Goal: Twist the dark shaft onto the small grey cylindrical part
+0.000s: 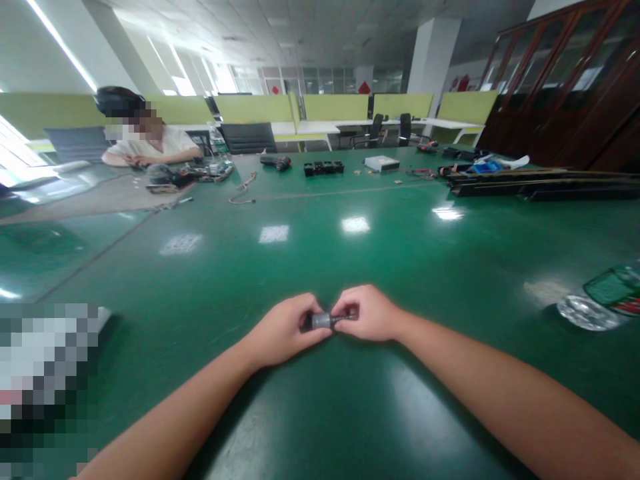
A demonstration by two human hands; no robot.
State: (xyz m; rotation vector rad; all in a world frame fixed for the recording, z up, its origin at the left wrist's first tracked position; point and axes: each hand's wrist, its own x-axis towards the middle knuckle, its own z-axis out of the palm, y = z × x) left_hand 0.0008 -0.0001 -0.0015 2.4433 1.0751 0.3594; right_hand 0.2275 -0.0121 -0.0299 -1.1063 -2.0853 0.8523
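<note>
Close in front of me, both hands meet over the green tabletop [300, 260]. Between the thumb and fingers of my left hand [287, 330] is a small grey cylinder [321, 321], lying on its side. A thin, dark ridged shaft [343, 318] runs rightward from its end. My right hand [373, 313] pinches this shaft, its fingertips close to the cylinder. Fingers cover part of both pieces, so I cannot tell whether the shaft is fixed to the cylinder.
A plastic bottle [597, 303] lies at right; a blurred-out object [45, 360] sits at left. Along the far side are a power drill [275, 162], black parts [324, 169], a white box [382, 163], a cable [243, 190] and dark rails [545, 183]. Another person [155, 143] sits far left.
</note>
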